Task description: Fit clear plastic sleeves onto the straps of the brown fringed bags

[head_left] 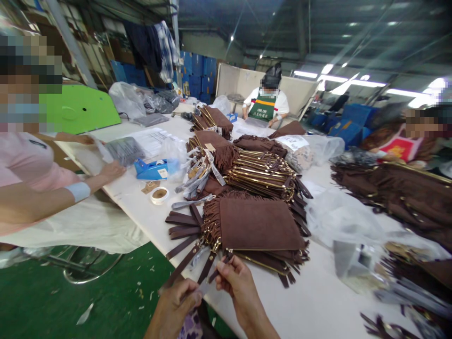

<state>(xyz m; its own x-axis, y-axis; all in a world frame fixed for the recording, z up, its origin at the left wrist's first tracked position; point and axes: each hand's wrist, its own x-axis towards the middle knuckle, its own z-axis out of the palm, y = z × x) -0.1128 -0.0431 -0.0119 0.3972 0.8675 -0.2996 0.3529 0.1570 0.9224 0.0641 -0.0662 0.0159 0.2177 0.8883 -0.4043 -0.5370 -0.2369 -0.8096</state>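
Left hand (178, 301) curled, fingertips pinched on a thin brown suede strap (204, 269). Right hand (236, 281) closed too, gripping the neighbouring strap end. Both straps hanging off the fringed brown suede clutch (259, 223) at the edge of the long white worktable (303, 306). Stacked bags behind, co-workers seated around, green floor (116, 292) below.

Two bare hands at six o'clock, the left hand (176, 301) and right hand (236, 283), with bare forearms, no sleeves, gloves, rings or watch showing. Purple floral-patterned clothing (190, 326) shows beneath the left wrist.
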